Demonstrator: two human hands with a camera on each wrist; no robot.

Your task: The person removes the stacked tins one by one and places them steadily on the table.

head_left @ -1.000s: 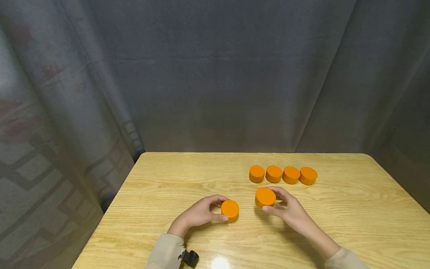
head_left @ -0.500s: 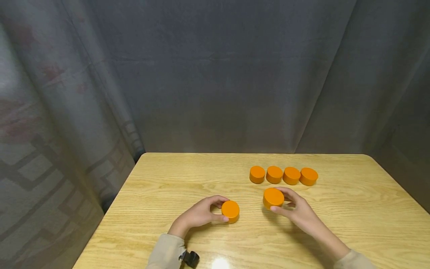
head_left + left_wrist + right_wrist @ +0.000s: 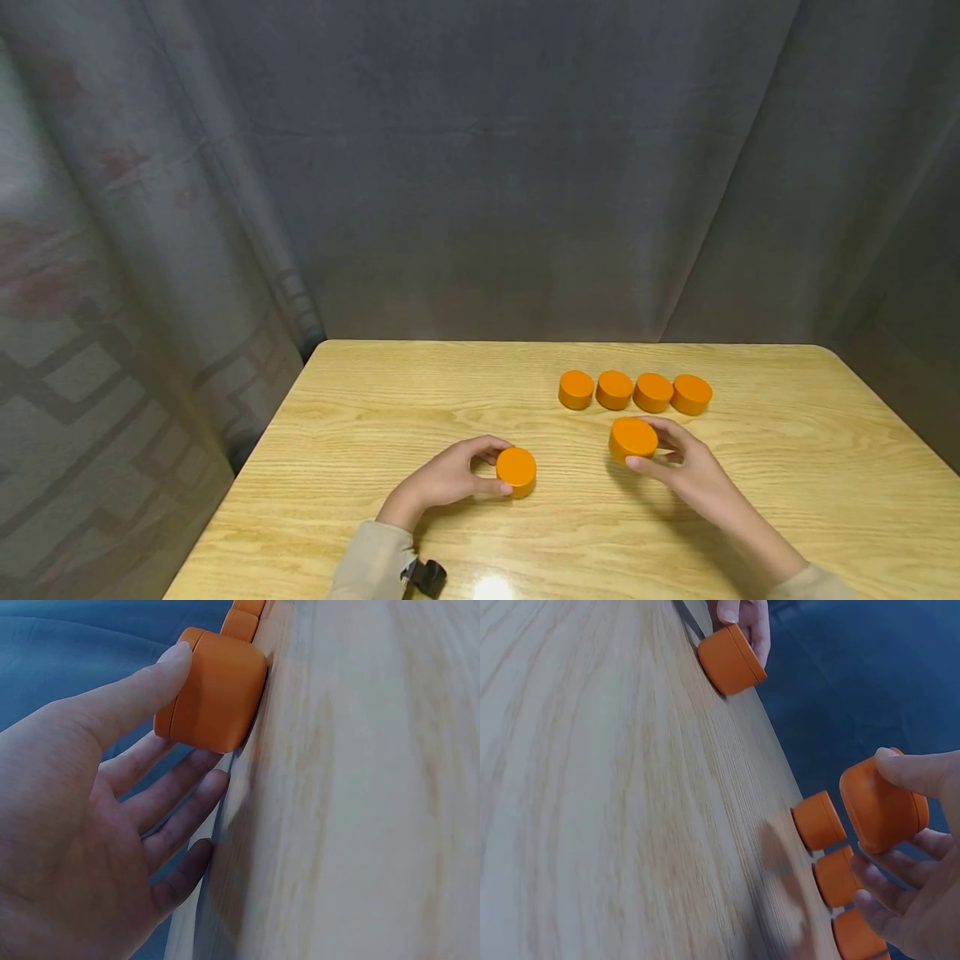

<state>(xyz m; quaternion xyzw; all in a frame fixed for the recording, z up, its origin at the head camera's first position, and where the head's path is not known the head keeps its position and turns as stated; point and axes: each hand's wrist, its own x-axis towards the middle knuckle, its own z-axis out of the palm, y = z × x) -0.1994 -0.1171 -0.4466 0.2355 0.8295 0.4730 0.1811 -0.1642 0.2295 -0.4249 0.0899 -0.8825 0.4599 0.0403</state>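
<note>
Between thumb and fingers, my left hand (image 3: pixel 450 477) pinches a small round orange lidded box (image 3: pixel 516 472), upright on the table. A seam below its lid shows in the left wrist view on the same box (image 3: pixel 214 694). My right hand (image 3: pixel 693 468) grips a matching orange box (image 3: pixel 632 440) by its sides, and the right wrist view shows this box (image 3: pixel 881 802) held off the tabletop. Behind it stands a row of several like boxes (image 3: pixel 615 390), upright and close together. The right hand is nearer to that row than the left.
The wooden table (image 3: pixel 360 400) has a grey curtain (image 3: pixel 480 167) behind it and more cloth at both sides. A black strap device (image 3: pixel 425 577) sits at the left wrist, by the cuff.
My right hand has moved to the right with its orange box, still held above the table. The left hand and its box stay in place, as does the row.
</note>
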